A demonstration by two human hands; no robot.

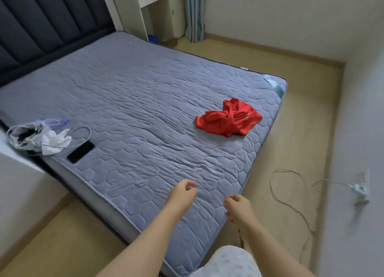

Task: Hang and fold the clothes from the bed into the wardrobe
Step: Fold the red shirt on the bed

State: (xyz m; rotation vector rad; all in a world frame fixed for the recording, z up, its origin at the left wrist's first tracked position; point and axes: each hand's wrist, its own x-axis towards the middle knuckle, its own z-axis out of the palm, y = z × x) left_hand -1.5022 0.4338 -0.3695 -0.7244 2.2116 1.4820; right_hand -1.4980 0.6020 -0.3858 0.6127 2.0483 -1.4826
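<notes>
A grey-blue quilted mattress (145, 89) bears a crumpled red garment (228, 117) near its far right corner; left hand (182, 190) and right hand (239, 208) hover over the near corner, fingers curled; whether they pinch anything, I cannot tell

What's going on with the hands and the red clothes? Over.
Left hand, right hand above mattress, fingers curled, hold unclear. Red garment crumpled near far corner, untouched. Nothing in between.

Bed cover (145, 102) showing quilted matt grey cloth, creasing lightly. Red garment (228, 118) looking like smooth, faintly shiny cloth. Phone (80, 152) gleaming glossy black. Headboard (41, 23) appearing padded, matt dark upholstery. Floor (291, 131) looking smooth, pale, wood-like.
</notes>
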